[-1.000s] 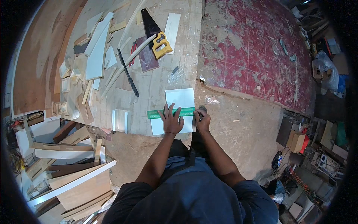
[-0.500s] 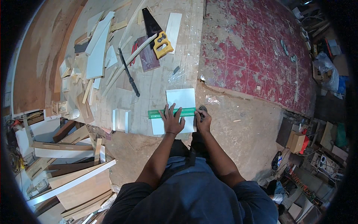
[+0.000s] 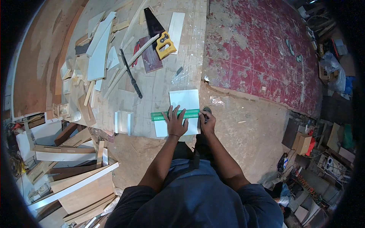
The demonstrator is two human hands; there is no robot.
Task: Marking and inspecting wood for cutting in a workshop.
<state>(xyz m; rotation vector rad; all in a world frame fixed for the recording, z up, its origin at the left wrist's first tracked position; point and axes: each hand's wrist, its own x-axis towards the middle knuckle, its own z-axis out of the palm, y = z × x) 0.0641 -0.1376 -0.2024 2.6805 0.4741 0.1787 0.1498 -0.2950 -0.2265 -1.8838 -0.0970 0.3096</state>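
A white board [image 3: 184, 98] lies near the front edge of the worktable, with a green ruler [image 3: 156, 116] across it. My left hand [image 3: 176, 124] is flat on the ruler with fingers spread, pressing it against the board. At the ruler's right end, by the board's right edge, my right hand [image 3: 208, 124] is closed around a slim dark pen [image 3: 205, 120]. The pen's tip is too small to make out. Part of the board shows below the ruler, between my wrists.
On the worktable [image 3: 152, 98] lie a yellow-handled handsaw [image 3: 166, 45], a long black tool [image 3: 131, 74], a small white-sided piece [image 3: 124, 122] and several wood offcuts [image 3: 100, 53]. Scrap boards [image 3: 81, 186] pile up at lower left. Red worn flooring [image 3: 258, 49] spreads at right.
Almost nothing differs. My right hand and the pen have shifted very slightly at the ruler's end; my left hand, the ruler and the board stay in place.
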